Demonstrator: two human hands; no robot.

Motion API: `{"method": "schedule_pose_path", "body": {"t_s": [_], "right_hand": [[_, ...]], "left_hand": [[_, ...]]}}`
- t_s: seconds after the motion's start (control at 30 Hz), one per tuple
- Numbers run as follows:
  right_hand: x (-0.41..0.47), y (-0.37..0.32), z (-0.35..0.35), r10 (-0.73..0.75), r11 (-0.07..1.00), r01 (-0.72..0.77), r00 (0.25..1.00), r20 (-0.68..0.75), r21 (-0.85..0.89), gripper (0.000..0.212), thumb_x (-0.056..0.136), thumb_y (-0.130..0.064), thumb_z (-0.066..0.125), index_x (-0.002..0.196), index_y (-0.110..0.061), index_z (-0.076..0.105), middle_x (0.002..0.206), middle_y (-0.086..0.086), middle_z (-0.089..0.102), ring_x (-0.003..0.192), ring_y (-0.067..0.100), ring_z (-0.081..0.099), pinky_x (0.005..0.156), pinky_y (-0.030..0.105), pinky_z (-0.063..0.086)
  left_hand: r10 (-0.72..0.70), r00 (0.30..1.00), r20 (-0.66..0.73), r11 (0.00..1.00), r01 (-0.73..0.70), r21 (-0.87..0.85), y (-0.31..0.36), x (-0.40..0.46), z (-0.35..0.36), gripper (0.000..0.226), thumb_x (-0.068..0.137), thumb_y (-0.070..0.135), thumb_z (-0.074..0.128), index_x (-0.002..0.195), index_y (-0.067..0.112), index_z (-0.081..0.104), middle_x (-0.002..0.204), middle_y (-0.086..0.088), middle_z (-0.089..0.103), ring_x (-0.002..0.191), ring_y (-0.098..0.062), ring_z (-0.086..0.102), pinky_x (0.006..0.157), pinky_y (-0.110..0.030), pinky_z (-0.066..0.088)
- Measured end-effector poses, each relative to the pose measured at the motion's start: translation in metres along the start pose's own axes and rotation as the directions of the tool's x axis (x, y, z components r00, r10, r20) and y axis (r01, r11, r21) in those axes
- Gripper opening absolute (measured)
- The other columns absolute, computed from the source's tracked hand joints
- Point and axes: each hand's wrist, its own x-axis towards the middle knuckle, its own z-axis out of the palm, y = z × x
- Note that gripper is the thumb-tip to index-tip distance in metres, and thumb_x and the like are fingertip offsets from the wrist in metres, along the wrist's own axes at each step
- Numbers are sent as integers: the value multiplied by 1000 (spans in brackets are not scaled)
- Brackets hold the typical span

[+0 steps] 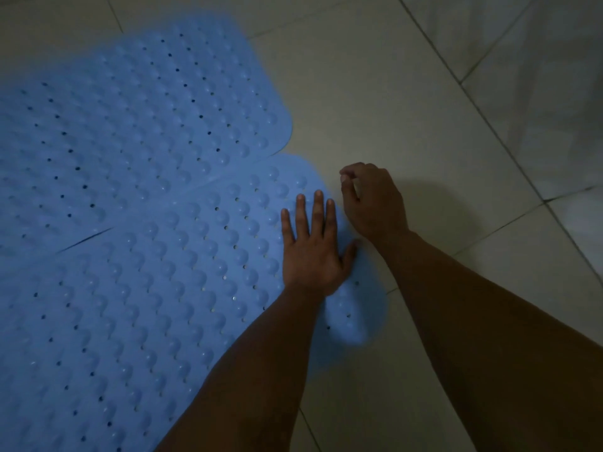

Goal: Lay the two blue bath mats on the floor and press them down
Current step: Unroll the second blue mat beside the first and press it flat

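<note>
Two blue bath mats lay flat on the pale tiled floor (408,102), side by side and meeting along a long seam. Both were the same soft sky blue, made of a rubbery sheet covered in rows of rounded raised bumps, with small dark round holes dotted between the rows and smooth, rounded corners. The light was dim, so the bumps showed mainly as faint glints.

The nearer mat (137,305) filled the lower left of the view, and its far right corner reached out onto the tiles. The farther mat (130,119) lay just beyond the nearer mat, its near edge touching or slightly overlapping it; at the left end of the seam a thin dark slit showed where the two edges parted a little.

The left hand (311,252) rested palm down on the nearer mat close to its right edge, fingers straight and slightly spread, thumb out to the side. The right hand (372,200) was just beside the nearer mat's right corner, over the tiles, with its fingers curled inward and the thumb near the fingertips; whether it pinched the mat's edge could not be told. Grout lines crossed the floor on the right of the nearer mat.
</note>
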Motion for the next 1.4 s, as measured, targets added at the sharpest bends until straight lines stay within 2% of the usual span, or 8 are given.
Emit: {"method": "schedule_pose_path", "body": {"t_s": [0.13,0.23,0.37,0.47,0.57,0.63,0.77,1.4], "right_hand": [[-9,-13,-16,-4,999,5,1000,-30,39,29,97,-36,45,107,-21,67,106,3,69,101,31,60,86,44,52],[-19,-25,-38,17,1000,-17,1000,-22,13,28,97,-36,46,105,-22,68,105,3,69,100,31,61,84,45,53],[-51,-42,-37,45,999,-43,996,71,-17,28,98,-33,45,110,-21,68,108,8,67,102,34,62,86,47,53],[-98,-41,-6,-64,989,89,977,204,-114,41,97,-39,44,127,-18,64,128,11,64,122,36,60,96,50,52],[-131,-31,24,-77,941,194,921,382,-278,70,99,-57,34,156,-17,34,167,14,23,155,36,20,122,59,24],[-141,-28,31,-84,917,221,921,381,-332,79,99,-65,31,162,-19,19,171,11,3,158,32,2,125,59,8],[-142,-29,33,-99,908,211,947,305,-361,82,97,-68,36,162,-20,20,171,9,6,158,29,4,124,58,11],[-141,-34,27,-67,944,175,933,355,-281,87,94,-73,35,162,-22,18,172,8,3,159,28,0,126,57,5]], "left_hand": [[-11,997,74,999,14,-32,-2,0,-5,88,100,70,17,166,13,4,173,-12,-7,158,-39,-16,125,-64,-3],[-5,986,169,966,48,-254,-2,12,-37,74,106,52,25,166,18,-2,174,-9,0,159,-37,-12,125,-62,-3],[-203,975,-85,862,137,-488,-17,-6,-88,63,98,25,35,160,15,35,155,-11,50,152,-38,32,119,-55,34],[-240,965,-101,875,170,-453,-34,-51,-88,62,95,32,32,152,16,48,146,-11,59,145,-37,43,112,-53,44],[-241,961,-135,900,170,-401,-57,-85,-80,55,97,33,37,146,16,55,140,-8,63,141,-36,48,108,-53,48],[-247,955,-161,910,172,-378,-69,-97,-72,49,97,29,44,142,16,58,137,-6,65,140,-34,50,106,-52,49],[-255,954,-156,914,186,-361,-85,-103,-63,46,98,30,45,140,17,61,136,-4,64,141,-31,48,104,-50,49],[-282,933,-224,927,206,-312,-78,-111,-63,47,99,36,49,143,20,57,142,-3,61,145,-29,44,102,-48,49]]}}
